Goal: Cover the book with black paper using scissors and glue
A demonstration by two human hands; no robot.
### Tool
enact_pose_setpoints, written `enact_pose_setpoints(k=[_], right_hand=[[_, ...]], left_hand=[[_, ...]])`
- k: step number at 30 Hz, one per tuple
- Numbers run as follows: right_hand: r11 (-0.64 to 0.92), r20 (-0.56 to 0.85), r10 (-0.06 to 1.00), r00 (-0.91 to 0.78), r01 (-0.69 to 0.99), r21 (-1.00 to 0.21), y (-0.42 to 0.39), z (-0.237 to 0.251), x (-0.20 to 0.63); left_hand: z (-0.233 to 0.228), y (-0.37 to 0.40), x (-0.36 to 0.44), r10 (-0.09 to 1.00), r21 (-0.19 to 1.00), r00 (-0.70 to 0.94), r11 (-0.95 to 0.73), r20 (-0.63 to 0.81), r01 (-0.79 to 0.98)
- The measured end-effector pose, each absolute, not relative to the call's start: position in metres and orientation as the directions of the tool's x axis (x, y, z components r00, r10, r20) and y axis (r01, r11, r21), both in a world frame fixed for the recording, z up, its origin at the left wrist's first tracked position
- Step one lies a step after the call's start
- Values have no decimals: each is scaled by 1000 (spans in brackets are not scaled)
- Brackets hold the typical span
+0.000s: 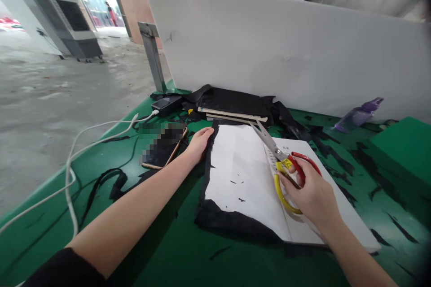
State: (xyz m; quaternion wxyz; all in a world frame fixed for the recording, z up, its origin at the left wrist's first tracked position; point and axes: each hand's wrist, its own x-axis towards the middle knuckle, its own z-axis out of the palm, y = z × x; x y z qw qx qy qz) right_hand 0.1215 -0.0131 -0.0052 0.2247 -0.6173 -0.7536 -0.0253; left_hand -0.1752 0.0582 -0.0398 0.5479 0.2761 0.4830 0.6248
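Note:
A white paper sheet lies on black fabric on the green table. My left hand rests on the fabric's far left edge, fingers flat and holding it down. My right hand grips scissors with red and yellow handles. Their blades are shut and point away toward the top edge of the paper. A white book or pad lies under the paper on the right.
A phone lies left of my left hand, with white cables trailing off the table. A stack of black fabric and boards sits before the white partition. A purple bottle lies at right. Black scraps litter the table.

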Motion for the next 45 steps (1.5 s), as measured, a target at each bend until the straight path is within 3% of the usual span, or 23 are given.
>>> enact_pose_setpoints(k=[5, 11, 18, 45], right_hand=[[131, 121, 987, -101, 955, -267, -18, 13, 99], [107, -91, 989, -116, 989, -105, -33, 46, 36], [196, -20, 981, -195, 981, 18, -24, 39, -8], [264, 4, 965, -264, 964, 17, -29, 20, -17]], left_hand=[[-43, 61, -179, 949, 867, -221, 91, -224, -490], [-49, 65, -184, 962, 822, -131, 127, -238, -556], [-56, 69, -189, 977, 810, -62, 135, -206, -570], [-50, 65, -187, 984, 834, -10, 146, -179, -533]])
